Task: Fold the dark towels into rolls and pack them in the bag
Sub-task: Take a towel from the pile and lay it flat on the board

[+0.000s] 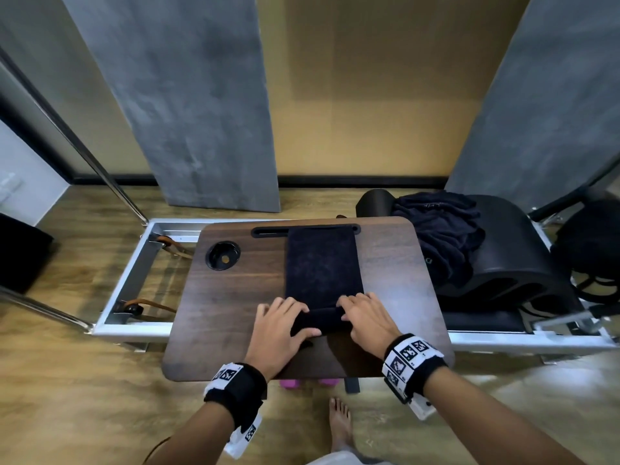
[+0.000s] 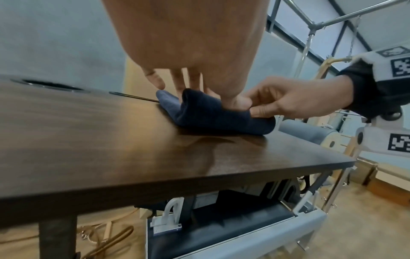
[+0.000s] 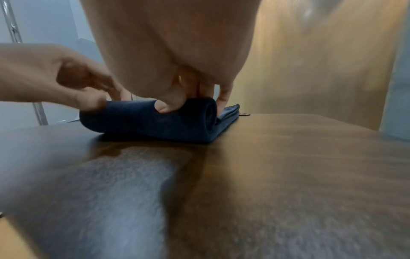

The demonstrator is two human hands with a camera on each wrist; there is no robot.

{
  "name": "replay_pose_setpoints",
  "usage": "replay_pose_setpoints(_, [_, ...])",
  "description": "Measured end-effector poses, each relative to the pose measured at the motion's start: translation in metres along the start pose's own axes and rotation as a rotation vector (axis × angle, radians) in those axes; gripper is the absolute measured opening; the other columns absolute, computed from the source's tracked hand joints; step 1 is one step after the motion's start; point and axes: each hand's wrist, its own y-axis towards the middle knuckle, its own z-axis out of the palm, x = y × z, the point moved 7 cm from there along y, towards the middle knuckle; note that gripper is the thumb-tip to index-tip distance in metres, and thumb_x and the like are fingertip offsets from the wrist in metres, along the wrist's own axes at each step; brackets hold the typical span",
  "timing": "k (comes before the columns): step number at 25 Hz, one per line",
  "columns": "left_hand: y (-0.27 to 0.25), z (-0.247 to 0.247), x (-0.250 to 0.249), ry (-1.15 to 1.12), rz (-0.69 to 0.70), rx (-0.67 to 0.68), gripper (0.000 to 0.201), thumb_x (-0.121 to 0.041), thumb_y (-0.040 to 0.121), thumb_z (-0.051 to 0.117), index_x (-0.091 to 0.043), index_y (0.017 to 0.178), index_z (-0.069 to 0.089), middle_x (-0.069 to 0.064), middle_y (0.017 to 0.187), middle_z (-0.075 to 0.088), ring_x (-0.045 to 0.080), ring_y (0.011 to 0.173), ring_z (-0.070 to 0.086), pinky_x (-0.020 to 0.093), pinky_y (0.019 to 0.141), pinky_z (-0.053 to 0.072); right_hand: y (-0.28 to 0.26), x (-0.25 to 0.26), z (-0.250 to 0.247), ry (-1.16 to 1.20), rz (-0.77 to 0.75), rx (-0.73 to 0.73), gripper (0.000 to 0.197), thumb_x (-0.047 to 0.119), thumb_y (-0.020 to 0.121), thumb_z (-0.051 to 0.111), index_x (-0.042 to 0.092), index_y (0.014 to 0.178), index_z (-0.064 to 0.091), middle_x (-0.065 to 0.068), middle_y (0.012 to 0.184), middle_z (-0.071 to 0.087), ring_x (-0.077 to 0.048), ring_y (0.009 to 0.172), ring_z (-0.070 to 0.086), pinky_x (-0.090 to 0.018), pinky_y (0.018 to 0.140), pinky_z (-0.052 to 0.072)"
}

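1. Two hands work on a dark wooden lap table [image 1: 235, 297] that stands over a metal-framed bench on a wood floor, with grey panels and a tan wall behind it.
2. On the table a dark towel [image 1: 323, 263] lies flat as a long strip, its near end rolled up; the left hand [image 1: 278, 325] and right hand [image 1: 367, 317] each curl their fingers over an end of that roll, thumbs tucked against it.
3. Beyond the table's right edge, a heap of dark towels [image 1: 443, 236] rests on a black arched barrel.
4. Only the right wrist view shows the roll's spiral end [image 3: 208, 112] beside the thumb.
5. Right of the barrel, a dark shape at the picture's edge may be a bag; I cannot tell.
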Motion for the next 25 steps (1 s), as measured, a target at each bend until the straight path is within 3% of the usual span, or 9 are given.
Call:
replay_pose_setpoints(2, [0.004, 0.0, 0.007, -0.08, -0.069, -0.007, 0.03, -0.057, 0.098, 0.062, -0.03, 0.111, 0.063, -0.019, 0.111, 0.065, 0.01, 0.104, 0.057, 0.038, 0.092, 0.038, 0.003, -0.011, -0.004, 0.191, 0.052, -0.026, 0.044, -0.002, 0.091, 0.059, 0.027, 0.12, 0.043, 0.015, 0.076, 0.055, -0.021, 0.082, 0.055, -0.034, 0.077, 0.04])
replay_pose_setpoints(4, [0.009, 0.0, 0.01, -0.153, -0.135, -0.014, 0.018, -0.048, 0.102, 0.061, -0.03, 0.107, 0.06, -0.018, 0.106, 0.067, 0.011, 0.1, 0.058, 0.039, 0.092, 0.036, 0.004, -0.015, -0.005, 0.263, 0.042, -0.053, 0.035, 0.003, 0.096, 0.059, 0.029, 0.111, 0.041, 0.015, 0.072, 0.048, -0.02, 0.075, 0.053, -0.033, 0.073, 0.038])
replay_pose_setpoints(6, [0.021, 0.003, 0.014, -0.144, -0.194, 0.009, 0.015, -0.045, 0.105, 0.056, -0.031, 0.104, 0.061, -0.016, 0.102, 0.068, 0.012, 0.1, 0.059, 0.04, 0.094, 0.035, 0.001, -0.014, -0.009, 0.257, -0.012, -0.108, 0.016, 0.027, 0.101, 0.061, 0.029, 0.11, 0.047, 0.01, 0.092, 0.055, -0.018, 0.086, 0.054, -0.034, 0.076, 0.041])
replay_pose_setpoints(9, [0.037, 0.008, 0.02, -0.066, -0.259, 0.075, 0.021, -0.048, 0.107, 0.05, -0.033, 0.102, 0.062, -0.014, 0.099, 0.07, 0.012, 0.102, 0.06, 0.041, 0.095, 0.034, -0.002, -0.02, -0.002, 0.183, -0.024, -0.059, 0.05, 0.06, 0.087, 0.068, 0.028, 0.123, 0.056, 0.01, 0.124, 0.046, -0.01, 0.112, 0.046, -0.031, 0.093, 0.044])
replay_pose_setpoints(12, [0.046, 0.01, 0.026, -0.075, -0.291, 0.094, 0.02, -0.052, 0.106, 0.049, -0.035, 0.101, 0.058, -0.014, 0.095, 0.067, 0.011, 0.101, 0.061, 0.039, 0.094, 0.034, 0.009, -0.023, -0.006, 0.104, -0.053, -0.077, 0.036, 0.04, 0.094, 0.068, 0.026, 0.127, 0.062, 0.011, 0.126, 0.052, -0.014, 0.121, 0.048, -0.032, 0.101, 0.04])
replay_pose_setpoints(14, [0.047, 0.007, 0.026, -0.099, -0.252, 0.037, 0.018, -0.052, 0.106, 0.048, -0.034, 0.109, 0.054, -0.017, 0.107, 0.061, 0.01, 0.105, 0.06, 0.039, 0.092, 0.038, 0.021, -0.026, -0.011, 0.128, -0.039, -0.063, 0.028, 0.029, 0.099, 0.063, 0.024, 0.126, 0.064, 0.011, 0.122, 0.059, -0.014, 0.117, 0.052, -0.034, 0.101, 0.038])
replay_pose_setpoints(19, [0.035, 0.006, 0.029, -0.377, -0.148, -0.012, 0.045, -0.051, 0.097, 0.067, -0.042, 0.136, 0.045, -0.028, 0.134, 0.046, 0.0, 0.127, 0.047, 0.026, 0.104, 0.043, 0.042, -0.04, -0.019, 0.343, 0.102, -0.053, 0.029, 0.008, 0.098, 0.058, 0.027, 0.119, 0.052, 0.007, 0.096, 0.064, -0.02, 0.094, 0.062, -0.036, 0.084, 0.042])
replay_pose_setpoints(22, [0.038, 0.012, 0.04, -0.472, -0.253, -0.028, 0.036, -0.035, 0.095, 0.073, -0.043, 0.124, 0.053, -0.02, 0.12, 0.055, 0.0, 0.115, 0.052, 0.039, 0.104, 0.049, 0.048, -0.056, -0.026, 0.566, 0.169, -0.118, 0.023, 0.013, 0.1, 0.062, 0.026, 0.11, 0.046, -0.001, 0.087, 0.063, -0.02, 0.082, 0.061, -0.042, 0.076, 0.051])
replay_pose_setpoints(25, [0.05, 0.015, 0.052, -0.486, -0.392, -0.016, 0.025, -0.041, 0.097, 0.069, -0.048, 0.118, 0.058, -0.014, 0.112, 0.055, 0.002, 0.106, 0.054, 0.043, 0.103, 0.05, 0.045, -0.066, -0.029, 0.697, 0.122, -0.201, 0.019, 0.03, 0.092, 0.077, 0.024, 0.1, 0.061, 0.009, 0.103, 0.06, -0.005, 0.095, 0.058, -0.026, 0.085, 0.049])
